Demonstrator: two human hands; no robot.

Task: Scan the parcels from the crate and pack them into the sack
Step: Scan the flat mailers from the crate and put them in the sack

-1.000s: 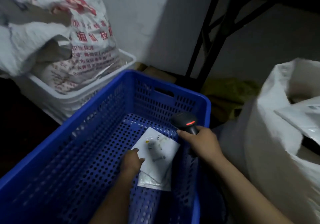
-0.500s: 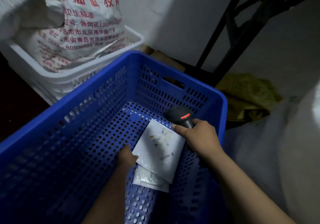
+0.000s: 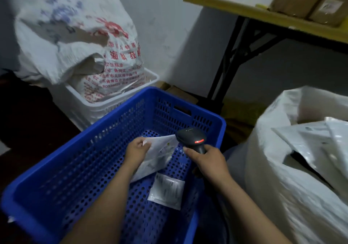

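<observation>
Parcel point(image 3: 160, 154) now raised in left hand point(image 3: 136, 151), scanner point(image 3: 190, 136) in right hand point(image 3: 207, 161).

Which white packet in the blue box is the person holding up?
The bigger white parcel, raised beside the scanner: the left hand pinches its top corner. The smaller parcel lies flat on the blue crate floor, untouched.

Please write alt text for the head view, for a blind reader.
Over a blue crate, the left hand holds a white parcel while the right hand holds a scanner close to it. A second parcel lies on the crate floor; a white sack with parcels stands at right.
</observation>
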